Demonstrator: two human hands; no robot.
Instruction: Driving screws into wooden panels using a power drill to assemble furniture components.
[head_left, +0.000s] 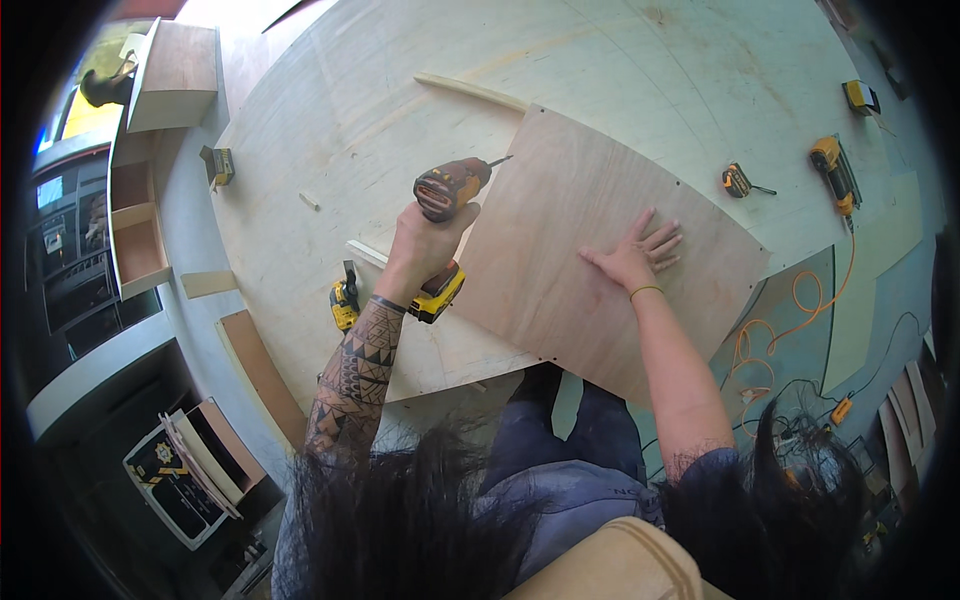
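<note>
My left hand [425, 238] grips a yellow and black cordless drill [448, 190], its bit pointing toward the upper left edge of a square plywood panel [560, 250]. My right hand [637, 252] lies flat, fingers spread, on the middle of that panel. The panel rests on a large plywood sheet [400, 90] that serves as a work surface. A narrow wood strip [368, 252] lies just left of the drill's battery.
A second yellow tool [344, 300] lies by the sheet's near edge. A tape measure [737, 181], a corded yellow power tool [835, 172] with an orange cable [800, 320], a wood strip [470, 91] and wooden drawer boxes [150, 150] surround the area.
</note>
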